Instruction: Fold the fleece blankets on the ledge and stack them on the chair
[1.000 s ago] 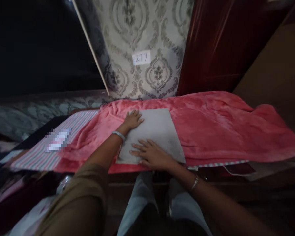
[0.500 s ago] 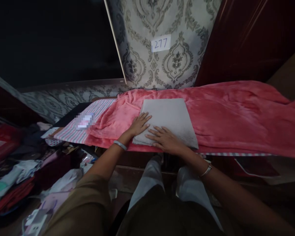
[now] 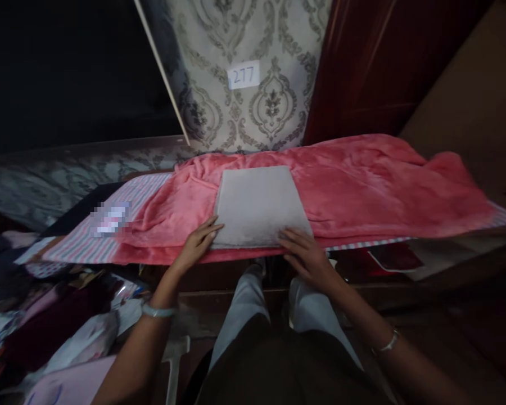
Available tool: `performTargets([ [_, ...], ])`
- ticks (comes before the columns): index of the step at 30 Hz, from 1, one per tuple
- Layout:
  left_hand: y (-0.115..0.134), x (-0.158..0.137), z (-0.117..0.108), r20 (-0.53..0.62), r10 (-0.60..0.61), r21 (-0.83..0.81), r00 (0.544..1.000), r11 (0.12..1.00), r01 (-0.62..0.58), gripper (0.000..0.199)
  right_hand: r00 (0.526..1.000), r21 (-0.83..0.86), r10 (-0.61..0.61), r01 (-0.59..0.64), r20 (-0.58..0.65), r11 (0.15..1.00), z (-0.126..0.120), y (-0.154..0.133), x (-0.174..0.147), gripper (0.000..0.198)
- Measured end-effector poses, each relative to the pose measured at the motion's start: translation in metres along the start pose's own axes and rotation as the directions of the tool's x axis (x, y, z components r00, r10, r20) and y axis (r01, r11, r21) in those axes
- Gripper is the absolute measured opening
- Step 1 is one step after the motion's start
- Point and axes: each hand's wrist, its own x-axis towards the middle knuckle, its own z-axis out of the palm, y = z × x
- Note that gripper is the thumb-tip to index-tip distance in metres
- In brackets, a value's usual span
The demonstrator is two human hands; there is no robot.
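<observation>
"On the pink plush blanket (image 3: 375, 185), where does the folded grey cloth (image 3: 257, 199) sit?"

"Left of the blanket's middle, lying flat, its near edge close to the blanket's own. Striped fabric (image 3: 78, 236) shows from under the blanket at both ends."

"And the left hand (image 3: 197, 244)?"

"Its fingers are stretched out, touching the grey cloth's left edge toward the near corner. That grip is loose and unclosed, though I can't tell where the thumb goes."

"The right hand (image 3: 310, 257)?"

"Over at the near right corner. Fingertips lie on top of the grey cloth, and the thumb stands apart from them, just off the near edge, so that grip is spread too rather than clamped."

"Anything on the wrists?"

"A pale bangle (image 3: 158, 311) on the left, a slim bracelet (image 3: 388, 342) on the right."

"What's behind?"

"Patterned wallpaper (image 3: 234, 121), bearing a white slip (image 3: 243, 74) marked 277."
</observation>
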Motion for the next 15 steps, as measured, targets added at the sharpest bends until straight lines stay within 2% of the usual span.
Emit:
performTargets([
  [2, 0.001, -0.012, 0.004, -0.088, -0.040, -0.069, 0.995, 0.997, 0.034, 0.058, 0.964, 0.042, 0.170, -0.165, -0.206, 0.985, -0.012, 0.010, -0.012, 0.038],
  [4, 0.001, -0.019, 0.010, -0.196, -0.071, -0.120, 0.978, 0.992, 0.048, 0.056, 0.873, 0.111, 0.321, -0.302, -0.368, 0.947, -0.020, 0.019, -0.022, 0.036],
  [6, 0.001, -0.020, 0.019, -0.297, -0.087, -0.148, 0.951, 0.988, 0.045, 0.055, 0.794, 0.192, 0.413, -0.365, -0.447, 0.911, -0.022, 0.027, -0.031, 0.035],
  [7, 0.002, -0.019, 0.023, -0.337, -0.088, -0.156, 0.937, 0.987, 0.036, 0.055, 0.773, 0.225, 0.439, -0.377, -0.458, 0.899, -0.022, 0.030, -0.034, 0.035],
  [9, 0.003, -0.017, 0.031, -0.393, -0.074, -0.161, 0.917, 0.987, 0.011, 0.053, 0.768, 0.258, 0.461, -0.383, -0.444, 0.887, -0.019, 0.034, -0.038, 0.034],
  [11, 0.003, -0.015, 0.037, -0.436, -0.055, -0.159, 0.898, 0.987, -0.017, 0.049, 0.782, 0.254, 0.457, -0.381, -0.424, 0.889, -0.016, 0.035, -0.039, 0.033],
  [15, 0.003, -0.015, 0.042, -0.479, -0.024, -0.141, 0.877, 0.989, -0.050, 0.042, 0.817, 0.165, 0.404, -0.369, -0.412, 0.915, -0.014, 0.035, -0.035, 0.036],
])
